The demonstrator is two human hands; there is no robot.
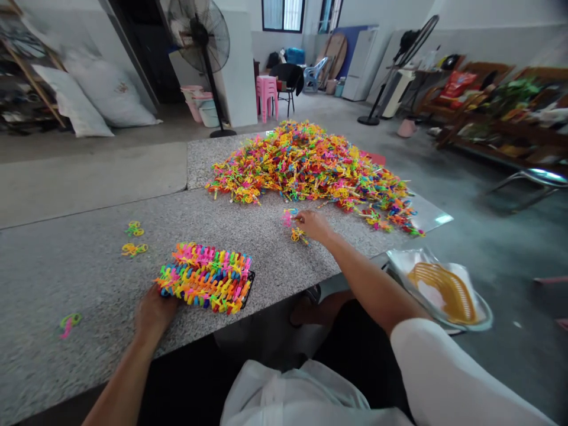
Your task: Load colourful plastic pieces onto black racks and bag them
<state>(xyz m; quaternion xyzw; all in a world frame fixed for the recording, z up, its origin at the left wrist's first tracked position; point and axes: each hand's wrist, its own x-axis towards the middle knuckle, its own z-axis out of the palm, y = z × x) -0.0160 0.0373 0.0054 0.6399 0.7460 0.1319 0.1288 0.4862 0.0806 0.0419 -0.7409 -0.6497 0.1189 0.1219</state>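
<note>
My left hand (153, 310) rests on the near left edge of a black tray (247, 290) packed with rows of coloured plastic pieces (206, 277). My right hand (313, 225) reaches forward and pinches a small pink and blue piece (289, 216) on the speckled stone table (80, 266). A yellow piece (298, 236) lies just under that hand. A big heap of multicoloured plastic pieces (306, 165) covers the far right of the table.
Loose yellow pieces (133, 239) and a green-pink one (68, 322) lie on the left of the table. A basin with a yellow basket (444, 290) sits low at my right. Standing fans (202, 41), pink stools (267, 94) and sacks (102, 89) stand beyond.
</note>
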